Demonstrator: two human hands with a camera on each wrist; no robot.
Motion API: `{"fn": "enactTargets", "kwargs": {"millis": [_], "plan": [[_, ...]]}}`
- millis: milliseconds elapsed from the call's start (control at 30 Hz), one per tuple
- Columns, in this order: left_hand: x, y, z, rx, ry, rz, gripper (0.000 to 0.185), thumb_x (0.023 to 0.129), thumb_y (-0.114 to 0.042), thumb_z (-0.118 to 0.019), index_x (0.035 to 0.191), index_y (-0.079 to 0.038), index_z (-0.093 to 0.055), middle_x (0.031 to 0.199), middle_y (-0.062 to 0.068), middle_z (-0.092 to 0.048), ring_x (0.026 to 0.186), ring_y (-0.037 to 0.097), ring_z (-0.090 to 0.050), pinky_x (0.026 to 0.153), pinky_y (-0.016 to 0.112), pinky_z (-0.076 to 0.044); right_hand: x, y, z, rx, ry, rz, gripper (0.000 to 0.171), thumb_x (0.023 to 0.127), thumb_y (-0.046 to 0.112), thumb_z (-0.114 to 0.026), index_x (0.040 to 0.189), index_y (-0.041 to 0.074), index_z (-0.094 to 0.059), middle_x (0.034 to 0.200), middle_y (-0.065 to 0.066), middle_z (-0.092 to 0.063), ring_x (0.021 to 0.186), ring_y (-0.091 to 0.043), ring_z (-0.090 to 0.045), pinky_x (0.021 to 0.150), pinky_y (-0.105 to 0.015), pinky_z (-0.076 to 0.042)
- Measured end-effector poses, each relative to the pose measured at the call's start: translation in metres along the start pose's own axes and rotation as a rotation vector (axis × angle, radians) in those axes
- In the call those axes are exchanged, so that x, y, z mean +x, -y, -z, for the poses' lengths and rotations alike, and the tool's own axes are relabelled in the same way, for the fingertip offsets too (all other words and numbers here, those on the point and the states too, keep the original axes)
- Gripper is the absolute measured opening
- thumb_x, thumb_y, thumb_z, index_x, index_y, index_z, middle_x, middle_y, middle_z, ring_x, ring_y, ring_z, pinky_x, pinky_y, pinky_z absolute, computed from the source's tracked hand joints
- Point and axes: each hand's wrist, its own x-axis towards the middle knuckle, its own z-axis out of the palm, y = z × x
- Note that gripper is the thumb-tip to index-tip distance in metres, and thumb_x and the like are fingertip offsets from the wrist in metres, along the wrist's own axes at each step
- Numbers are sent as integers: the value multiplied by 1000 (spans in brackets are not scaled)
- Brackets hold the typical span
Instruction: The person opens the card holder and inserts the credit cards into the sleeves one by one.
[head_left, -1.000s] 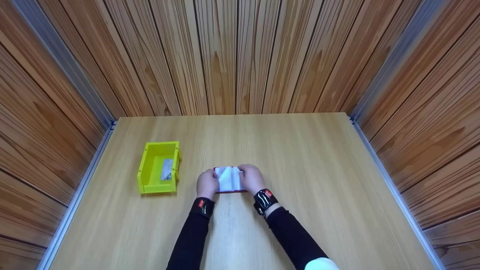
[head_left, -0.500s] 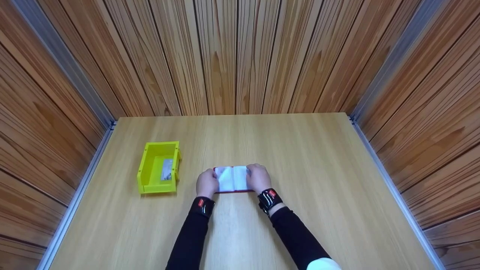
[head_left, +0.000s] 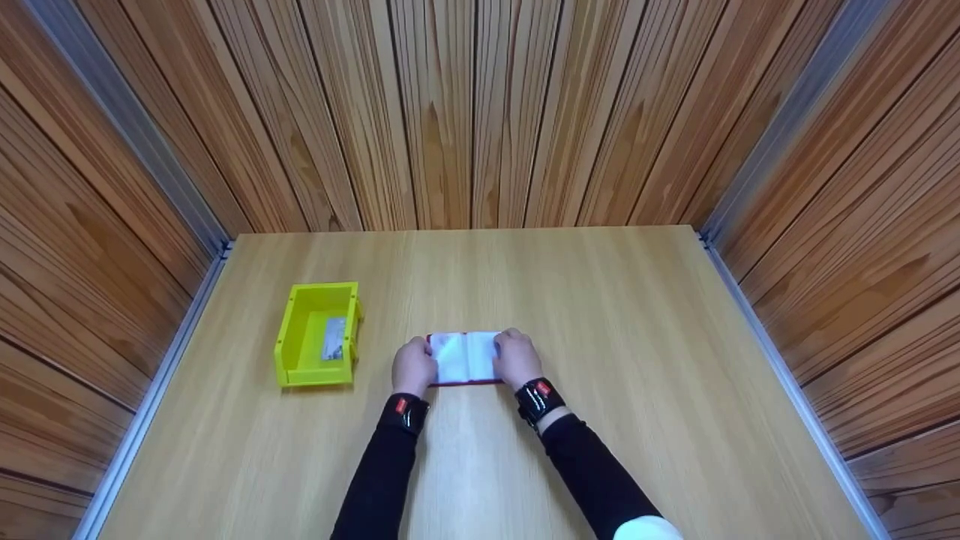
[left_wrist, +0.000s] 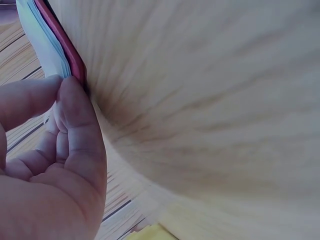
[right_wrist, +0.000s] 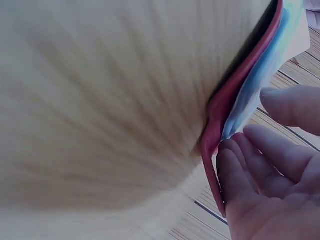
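A small booklet (head_left: 466,357) with a red cover and pale pages lies open on the wooden table (head_left: 600,315), near its middle. My left hand (head_left: 414,366) holds its left edge. In the left wrist view the thumb and a finger of the left hand (left_wrist: 60,87) pinch the red cover (left_wrist: 62,47) and the pages. My right hand (head_left: 517,358) lies over the right edge. In the right wrist view the curled fingers of the right hand (right_wrist: 252,135) sit on the pages and the red cover (right_wrist: 235,85).
A yellow open bin (head_left: 283,337) stands on the table to the left of the booklet, with a small card (head_left: 334,339) inside it. Wood-panelled walls close in the table on three sides, with metal rails (head_left: 787,382) along its left and right edges.
My right hand slid from the middle of the booklet to its right edge, laying the pages flat and showing more of them. The left hand stayed put.
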Motion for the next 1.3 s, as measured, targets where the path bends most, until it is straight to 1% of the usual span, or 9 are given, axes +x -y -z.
{"fn": "enactTargets", "kwargs": {"millis": [100, 333, 567, 767, 900, 933, 1067, 1167, 1300], "plan": [[0, 0, 0, 10, 6, 7, 9, 77, 5, -59, 84, 1, -63, 84, 15, -66, 82, 35, -62, 75, 46, -49, 0, 0, 0, 5, 19, -21, 21, 80, -2, -71, 101, -6, -69, 108, -21, -62, 97, -40, -60, 87, -48, -50], [1, 1, 1, 12, 26, 24, 12, 75, 4, -62, 86, 1, -62, 85, 15, -66, 84, 34, -62, 76, 47, -49, 1, -1, 0, 5, 28, -33, 18, 78, -1, -70, 97, -4, -69, 109, -20, -62, 97, -40, -60, 86, -48, -50], [2, -2, 4, -12, 10, 19, 12, 77, 0, -65, 88, 1, -63, 83, 12, -64, 81, 32, -61, 74, 45, -48, -1, 0, -1, 4, 62, -59, 23, 80, 0, -71, 103, -4, -69, 114, -22, -60, 103, -41, -58, 90, -48, -48], [3, -8, 14, -71, -25, 6, 10, 82, -4, -66, 90, 1, -64, 80, 8, -62, 78, 28, -60, 71, 41, -48, -1, -2, -2, 9, 42, -29, 22, 78, -1, -70, 100, -5, -69, 113, -22, -60, 101, -41, -58, 90, -48, -48], [5, -12, 25, -130, -47, -5, 9, 85, -6, -68, 91, 0, -65, 81, 8, -65, 79, 27, -62, 72, 40, -49, -1, -3, -4, 28, 20, -19, 23, 76, -2, -72, 99, -5, -69, 112, -22, -60, 101, -41, -58, 90, -48, -48], [6, -12, 29, -144, -44, 4, 9, 86, -7, -68, 92, 0, -66, 83, 9, -65, 81, 27, -62, 73, 39, -50, -1, -3, -4, 27, 18, -19, 24, 76, -1, -72, 100, -5, -69, 112, -22, -60, 101, -41, -58, 90, -48, -48], [12, -16, 46, -190, -21, 78, 13, 92, -11, -64, 101, -2, -66, 93, 11, -65, 88, 27, -62, 79, 39, -51, -1, -3, -5, 16, 17, -17, 22, 77, -1, -72, 99, -4, -69, 112, -22, -60, 100, -41, -58, 89, -47, -49], [16, -17, 62, -223, -25, 114, 18, 95, -13, -61, 109, -3, -65, 100, 12, -64, 92, 27, -61, 81, 38, -51, -1, -3, -4, 17, 28, -30, 24, 78, 0, -72, 101, -5, -69, 114, -22, -60, 101, -41, -58, 90, -47, -49], [21, -12, 85, -254, -103, 66, 20, 94, -12, -62, 110, 0, -65, 102, 17, -66, 94, 29, -62, 83, 39, -51, -1, -2, -3, 22, 46, -53, 27, 79, -1, -72, 106, -6, -69, 117, -22, -59, 104, -41, -57, 91, -47, -48]]}}
